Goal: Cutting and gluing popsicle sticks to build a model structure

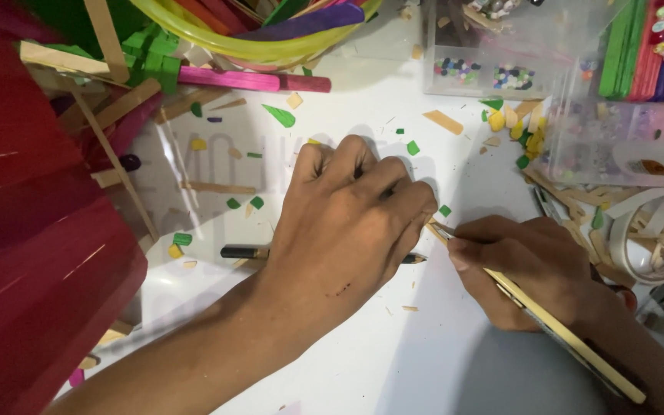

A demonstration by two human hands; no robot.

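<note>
A thin, pale wooden stick (536, 313) lies slanted at the right, pinched in the curled right hand (528, 269). Its far tip meets the left hand (351, 215), knuckles bent, pressing the smooth white desk (393, 361). A black pencil (244, 252) lies under that hand, among green and yellow scraps (280, 115).

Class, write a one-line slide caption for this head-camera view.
Left hand pressed on a white table over a black pencil, right hand holding a pale wooden stick, amid coloured scraps.
</note>
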